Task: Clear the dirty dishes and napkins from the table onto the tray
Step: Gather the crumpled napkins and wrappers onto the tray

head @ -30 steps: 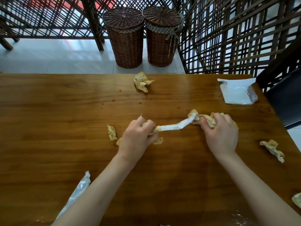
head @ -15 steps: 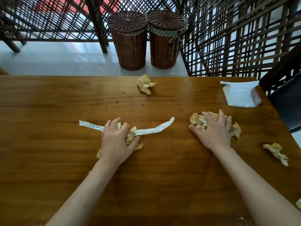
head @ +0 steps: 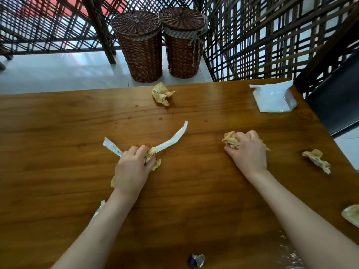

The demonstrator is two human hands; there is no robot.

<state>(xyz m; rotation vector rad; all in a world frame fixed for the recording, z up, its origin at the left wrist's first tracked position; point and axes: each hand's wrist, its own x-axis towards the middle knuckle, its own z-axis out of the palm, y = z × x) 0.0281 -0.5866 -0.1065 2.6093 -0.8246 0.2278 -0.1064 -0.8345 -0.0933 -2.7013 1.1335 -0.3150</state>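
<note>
Clutching soiled napkins and a paper strip (head: 171,141), the left hand (head: 132,169) and right hand (head: 247,150) leave three crumpled napkins (head: 161,93) uncollected; no tray shows.

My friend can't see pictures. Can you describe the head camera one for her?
Two hands gather dirty napkins on a wooden table: the left hand grips one with a paper strip, the right hand grips a wad.
</note>
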